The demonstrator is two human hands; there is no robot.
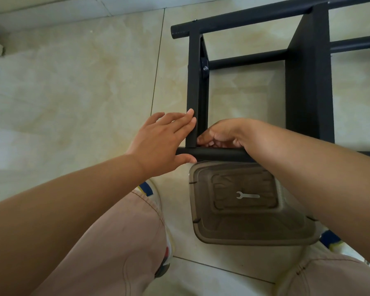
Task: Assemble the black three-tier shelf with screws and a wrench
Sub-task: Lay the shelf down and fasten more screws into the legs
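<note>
Head view: black shelf frame (303, 86) lying on its side on the tiled floor (73, 92), partly assembled, apparently past the midpoint. Two shelf panels already standing between the round poles; one bolt (205, 68) seated in the inner bracket of the end panel (193, 86). Near corner evidently in progress, where that panel meets the near pole (218, 154). Left hand (160, 144): grip apart, fingers straight, fingertips pressed against the panel's outer edge, thumb under the pole end, steadying. Right hand (220, 135): fingers curled together just inside the same corner, probably pinching a screw; none visible, so contents not confirmed. Wrench (247, 195) untouched in the brown plastic tray (244, 231), directly below the pole, near both hands. Tightening of this joint judged outstanding; the frame's far-right part out of view.
</note>
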